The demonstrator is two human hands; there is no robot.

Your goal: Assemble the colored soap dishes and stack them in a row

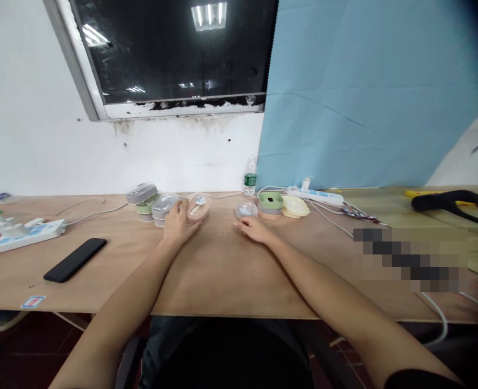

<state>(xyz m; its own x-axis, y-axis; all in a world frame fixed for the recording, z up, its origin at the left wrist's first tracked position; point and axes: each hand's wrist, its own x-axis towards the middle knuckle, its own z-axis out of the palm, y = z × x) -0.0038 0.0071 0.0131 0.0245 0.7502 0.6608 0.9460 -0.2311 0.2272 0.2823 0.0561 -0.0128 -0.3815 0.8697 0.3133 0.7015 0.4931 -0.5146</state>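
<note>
Sorting small lidded cases, by the look of it; left hand (177, 223) clamped on pink case (199, 207), just left of water bottle (250, 178); right hand (255, 228) flat, fingers loosely apart, beside clear lid (246, 209); next probably calls for steady lifting.

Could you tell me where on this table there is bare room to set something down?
The widest bare patch is the wood between the two forearms, from the near edge up to the hands. Another lies between the black phone and the left hand. It is crowded along the back: small lidded containers by the left hand, more past the right hand, with cables.
</note>
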